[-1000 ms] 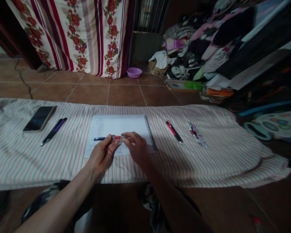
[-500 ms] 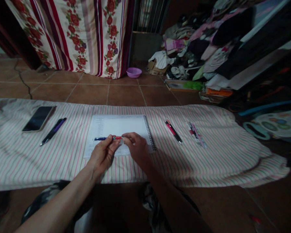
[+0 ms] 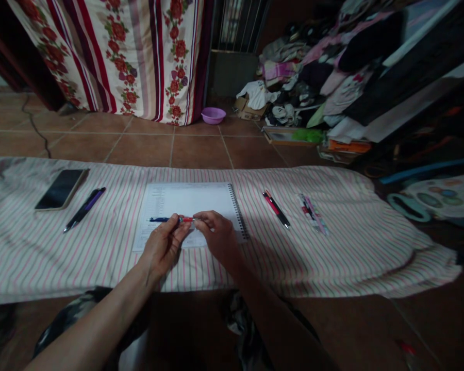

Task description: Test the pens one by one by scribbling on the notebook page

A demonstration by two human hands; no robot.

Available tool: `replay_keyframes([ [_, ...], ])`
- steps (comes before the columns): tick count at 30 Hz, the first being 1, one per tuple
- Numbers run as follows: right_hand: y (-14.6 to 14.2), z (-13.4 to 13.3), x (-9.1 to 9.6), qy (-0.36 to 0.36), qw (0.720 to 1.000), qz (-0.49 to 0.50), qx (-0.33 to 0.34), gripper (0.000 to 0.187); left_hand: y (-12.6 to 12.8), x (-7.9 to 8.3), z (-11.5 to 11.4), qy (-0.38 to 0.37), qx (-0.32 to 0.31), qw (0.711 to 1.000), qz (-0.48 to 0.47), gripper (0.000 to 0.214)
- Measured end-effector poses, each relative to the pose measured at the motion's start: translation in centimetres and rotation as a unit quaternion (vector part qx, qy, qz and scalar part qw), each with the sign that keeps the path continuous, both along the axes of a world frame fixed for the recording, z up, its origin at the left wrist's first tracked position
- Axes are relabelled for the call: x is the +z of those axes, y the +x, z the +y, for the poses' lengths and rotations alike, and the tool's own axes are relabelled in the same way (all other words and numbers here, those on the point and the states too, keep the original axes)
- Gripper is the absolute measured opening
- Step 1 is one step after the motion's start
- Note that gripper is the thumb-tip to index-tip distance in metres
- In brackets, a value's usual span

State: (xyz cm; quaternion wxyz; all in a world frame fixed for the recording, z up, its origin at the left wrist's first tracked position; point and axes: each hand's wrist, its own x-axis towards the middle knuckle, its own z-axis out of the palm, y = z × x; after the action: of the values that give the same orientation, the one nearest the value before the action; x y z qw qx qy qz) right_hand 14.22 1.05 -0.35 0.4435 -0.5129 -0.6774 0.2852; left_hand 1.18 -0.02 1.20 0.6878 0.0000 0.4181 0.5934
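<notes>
Over an open spiral notebook [image 3: 201, 198], my left hand [image 3: 164, 245] is closed around the middle of a pen [image 3: 160, 220] with a blue barrel and a red part. The pen lies level, its blue end pointing left. My right hand [image 3: 218, 234] pinches the pen's red right end between thumb and fingers. Whether the blue and red parts are one pen or two held together is hard to see. To the right of the notebook rest a red pen and a black pen [image 3: 276, 208], side by side. Several slim pens [image 3: 313, 214] lie farther right.
A phone [image 3: 61, 189] and a dark and purple pair of pens [image 3: 84, 210] lie on the left of the striped cloth [image 3: 116, 268]. Beyond it, a purple basin [image 3: 213, 115] stands on the tiled floor near a floral curtain [image 3: 139, 62]. Piled clothes [image 3: 286, 72] fill the back right.
Both hands keep their hold on the pen, with hardly any movement. The whole view has shifted very slightly.
</notes>
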Motion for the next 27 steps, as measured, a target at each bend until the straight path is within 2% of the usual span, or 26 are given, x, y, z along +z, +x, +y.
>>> replay_keyframes([
  [4, 0.03, 0.09, -0.20, -0.012, 1.000, -0.012, -0.009, 0.009, 0.05, 0.12, -0.02, 0.014, -0.019, 0.999, 0.021, 0.027],
  [12, 0.13, 0.19, -0.28, -0.009, 1.000, -0.009, 0.009, 0.010, 0.02, 0.01, 0.07, 0.032, -0.010, 0.998, 0.044, 0.029],
  [18, 0.17, 0.22, -0.37, -0.015, 1.000, -0.026, -0.004, 0.008, 0.11, 0.14, -0.10, 0.033, -0.021, 0.997, 0.064, 0.030],
  [21, 0.19, 0.21, -0.50, 0.036, 0.998, -0.045, 0.006, 0.009, 0.08, 0.09, -0.11, 0.037, -0.014, 0.995, 0.089, 0.026],
  [24, 0.24, 0.20, -0.57, 0.126, 0.982, -0.139, 0.019, 0.014, 0.05, -0.25, -0.17, 0.054, -0.006, 0.986, 0.160, 0.017],
  [27, 0.24, 0.17, -0.48, 0.154, 0.960, -0.231, 0.043, 0.019, 0.05, -0.69, -0.37, 0.094, -0.016, 0.961, 0.260, 0.012],
])
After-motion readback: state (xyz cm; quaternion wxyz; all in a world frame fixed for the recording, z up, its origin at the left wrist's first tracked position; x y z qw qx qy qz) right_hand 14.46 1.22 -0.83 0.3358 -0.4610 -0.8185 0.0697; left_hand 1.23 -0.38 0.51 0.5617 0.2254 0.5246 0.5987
